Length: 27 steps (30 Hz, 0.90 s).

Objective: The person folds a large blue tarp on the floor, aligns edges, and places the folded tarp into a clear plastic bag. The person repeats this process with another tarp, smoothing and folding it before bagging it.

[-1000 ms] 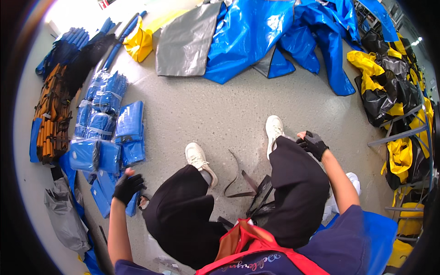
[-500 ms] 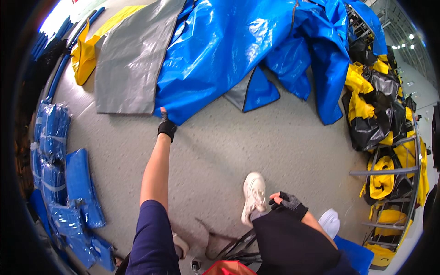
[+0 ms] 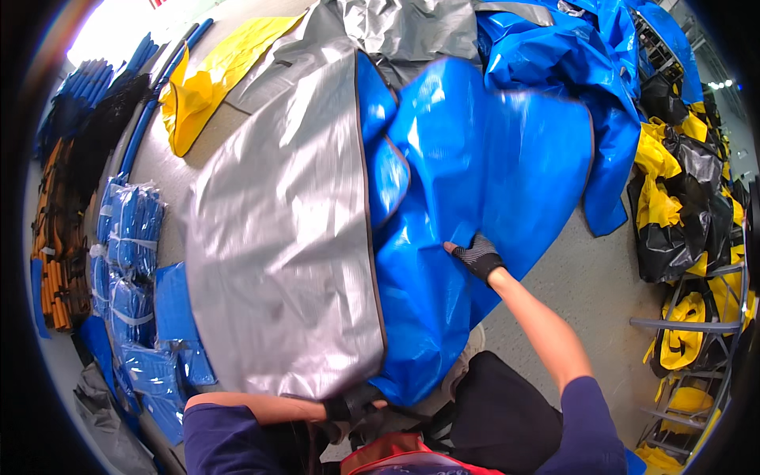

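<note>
A large tarp lies pulled up in front of me, silver-grey (image 3: 285, 237) on its left half and glossy blue (image 3: 475, 174) on its right. My left hand (image 3: 352, 404), in a black fingerless glove, grips the tarp's near edge close to my body. My right hand (image 3: 475, 255), gloved the same way, pinches a fold in the blue side, arm stretched forward. The tarp hides my legs and most of the floor in front of me.
Folded blue packs (image 3: 127, 237) wrapped in clear plastic lie in rows on the left, beside orange and black bundles (image 3: 55, 261). A yellow sheet (image 3: 206, 87) lies at the back left. Yellow and black bags (image 3: 681, 198) fill metal racks (image 3: 689, 324) on the right.
I have leaned forward over the floor. My left hand reached to the blue tarp's corner, then drew it back to my body. My right hand left my knee and took the blue side.
</note>
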Each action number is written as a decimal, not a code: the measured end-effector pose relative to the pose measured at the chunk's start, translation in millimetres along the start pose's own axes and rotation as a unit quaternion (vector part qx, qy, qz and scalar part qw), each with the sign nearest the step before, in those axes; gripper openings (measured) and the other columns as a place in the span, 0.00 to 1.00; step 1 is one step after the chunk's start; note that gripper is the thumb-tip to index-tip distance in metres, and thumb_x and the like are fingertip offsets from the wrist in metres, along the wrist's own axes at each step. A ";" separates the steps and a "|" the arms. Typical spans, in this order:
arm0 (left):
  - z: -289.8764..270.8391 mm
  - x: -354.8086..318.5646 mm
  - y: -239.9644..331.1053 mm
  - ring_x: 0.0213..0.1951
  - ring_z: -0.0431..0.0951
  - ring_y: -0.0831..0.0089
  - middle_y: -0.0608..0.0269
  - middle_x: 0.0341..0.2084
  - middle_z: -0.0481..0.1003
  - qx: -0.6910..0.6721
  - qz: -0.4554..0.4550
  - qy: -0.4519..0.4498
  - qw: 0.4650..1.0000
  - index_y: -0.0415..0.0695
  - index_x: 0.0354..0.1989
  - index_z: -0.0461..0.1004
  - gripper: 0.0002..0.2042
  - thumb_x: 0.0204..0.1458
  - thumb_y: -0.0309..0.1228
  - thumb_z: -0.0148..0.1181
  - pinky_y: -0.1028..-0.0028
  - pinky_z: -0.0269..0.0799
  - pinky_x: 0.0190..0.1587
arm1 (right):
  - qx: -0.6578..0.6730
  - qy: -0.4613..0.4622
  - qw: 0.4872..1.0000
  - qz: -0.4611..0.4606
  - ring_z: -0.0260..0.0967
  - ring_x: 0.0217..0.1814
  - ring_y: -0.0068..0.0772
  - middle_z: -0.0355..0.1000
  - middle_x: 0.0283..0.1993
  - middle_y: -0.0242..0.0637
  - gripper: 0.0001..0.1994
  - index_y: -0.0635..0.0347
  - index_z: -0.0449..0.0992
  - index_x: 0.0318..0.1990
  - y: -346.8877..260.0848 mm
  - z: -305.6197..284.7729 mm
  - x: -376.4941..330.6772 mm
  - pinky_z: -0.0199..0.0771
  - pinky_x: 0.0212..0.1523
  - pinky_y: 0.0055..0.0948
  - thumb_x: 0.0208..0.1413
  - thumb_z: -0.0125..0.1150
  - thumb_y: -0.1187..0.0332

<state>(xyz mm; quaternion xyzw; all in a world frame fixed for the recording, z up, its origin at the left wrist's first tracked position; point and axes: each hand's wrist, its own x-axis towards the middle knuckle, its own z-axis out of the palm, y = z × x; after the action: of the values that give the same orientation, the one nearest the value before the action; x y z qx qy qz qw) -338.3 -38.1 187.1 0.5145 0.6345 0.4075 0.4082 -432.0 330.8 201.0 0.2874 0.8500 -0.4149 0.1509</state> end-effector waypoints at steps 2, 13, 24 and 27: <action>-2.9 13.8 21.6 0.40 0.73 0.58 0.52 0.39 0.73 -0.011 0.028 -0.016 0.999 0.45 0.47 0.71 0.23 0.47 0.46 0.61 0.64 0.68 0.44 | -0.067 0.059 0.995 -0.035 0.67 0.51 0.57 0.71 0.46 0.58 0.33 0.66 0.72 0.48 108.3 28.6 36.0 0.66 0.52 0.43 0.49 0.56 0.41; -152.7 -33.2 58.2 0.58 0.59 0.44 0.42 0.57 0.59 0.566 -0.097 0.315 0.756 0.45 0.60 0.60 0.40 0.40 0.55 0.61 0.54 0.53 0.61 | 0.130 0.535 0.829 -0.093 0.71 0.36 0.38 0.74 0.37 0.48 0.24 0.69 0.73 0.43 118.3 -89.4 -182.4 0.70 0.39 0.35 0.59 0.51 0.51; -382.0 -226.6 -27.3 0.63 0.54 0.48 0.44 0.62 0.56 0.507 -0.639 0.449 0.365 0.43 0.66 0.47 0.45 0.46 0.62 0.51 0.57 0.48 0.64 | -0.295 -0.017 0.934 0.200 0.72 0.33 0.41 0.75 0.33 0.48 0.29 0.66 0.74 0.40 217.4 -37.8 -245.1 0.70 0.36 0.38 0.53 0.53 0.42; -325.5 -205.9 -38.4 0.61 0.58 0.46 0.42 0.61 0.55 0.412 -0.523 0.618 0.419 0.36 0.65 0.42 0.50 0.45 0.63 0.53 0.59 0.52 0.62 | -0.423 -0.191 0.865 0.192 0.72 0.32 0.40 0.76 0.31 0.47 0.31 0.68 0.75 0.37 153.4 -89.6 -207.0 0.70 0.34 0.38 0.52 0.53 0.41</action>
<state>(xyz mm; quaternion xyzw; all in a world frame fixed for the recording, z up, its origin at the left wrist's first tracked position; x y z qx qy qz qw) -627.4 -278.0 280.3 -0.1996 0.9548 0.0140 -0.2197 -176.1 401.8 263.3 0.2688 0.8264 -0.0255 0.4941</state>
